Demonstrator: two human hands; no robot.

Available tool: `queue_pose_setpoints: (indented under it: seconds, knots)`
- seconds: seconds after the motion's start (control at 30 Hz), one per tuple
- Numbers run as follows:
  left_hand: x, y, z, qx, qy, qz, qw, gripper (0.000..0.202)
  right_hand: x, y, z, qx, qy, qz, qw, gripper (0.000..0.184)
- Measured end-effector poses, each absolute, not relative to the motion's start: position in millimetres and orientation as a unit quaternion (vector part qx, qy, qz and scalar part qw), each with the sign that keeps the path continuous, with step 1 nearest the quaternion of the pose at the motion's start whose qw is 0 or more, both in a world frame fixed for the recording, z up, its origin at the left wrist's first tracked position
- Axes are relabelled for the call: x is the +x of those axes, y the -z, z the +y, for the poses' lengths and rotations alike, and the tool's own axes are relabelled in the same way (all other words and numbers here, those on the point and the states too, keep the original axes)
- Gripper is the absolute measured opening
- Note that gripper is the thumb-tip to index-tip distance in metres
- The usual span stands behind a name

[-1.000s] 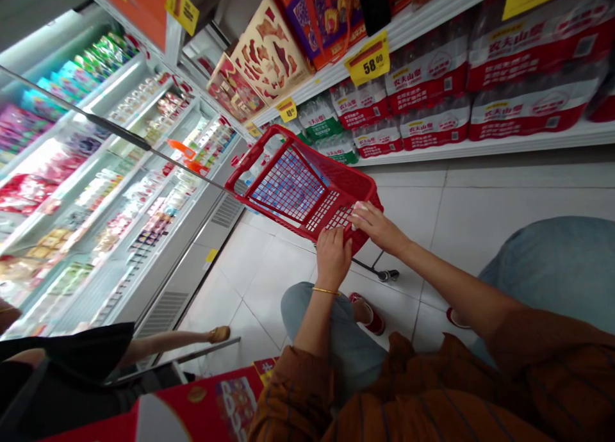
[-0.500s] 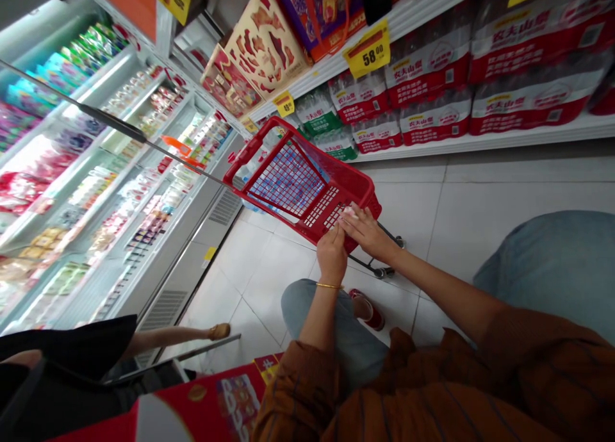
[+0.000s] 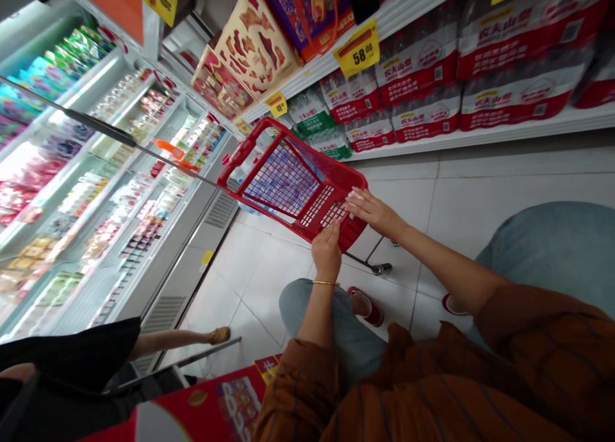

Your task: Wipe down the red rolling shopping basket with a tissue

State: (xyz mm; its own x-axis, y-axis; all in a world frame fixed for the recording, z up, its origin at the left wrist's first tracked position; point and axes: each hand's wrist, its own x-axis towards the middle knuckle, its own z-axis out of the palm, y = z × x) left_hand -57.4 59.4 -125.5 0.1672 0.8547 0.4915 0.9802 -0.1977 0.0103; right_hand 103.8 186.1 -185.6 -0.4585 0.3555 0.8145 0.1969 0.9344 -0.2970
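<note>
A small red shopping cart with a mesh basket stands tilted on the tiled aisle floor in front of me. My left hand grips the near rim of the basket, a gold bangle on the wrist. My right hand rests on the same rim just to the right, fingers curled over it with something small and white under the fingertips that I cannot make out. The cart's wheel shows below the basket, near my red shoe.
A lit chilled display case runs along the left. Shelves with shrink-wrapped bottled water packs and gift boxes line the right. Another person's leg and dark clothing sit at lower left beside a red box.
The cart has shifted slightly left and away. My right hand has slid up along the rim; my left hand keeps its grip.
</note>
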Motion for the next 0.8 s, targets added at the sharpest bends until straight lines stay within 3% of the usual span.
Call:
queue_pose_setpoints:
  seconds: [0.5,0.8]
  knots:
    - [-60,125,62,-0.741,0.222,-0.621,0.126,0.054,98,184,181,-0.253,-0.13,-0.801,0.527,0.039]
    - [-55,122,59,-0.725,0.197,-0.643,0.15,0.043,67,180,123,-0.214,-0.153,-0.805,0.532,0.042]
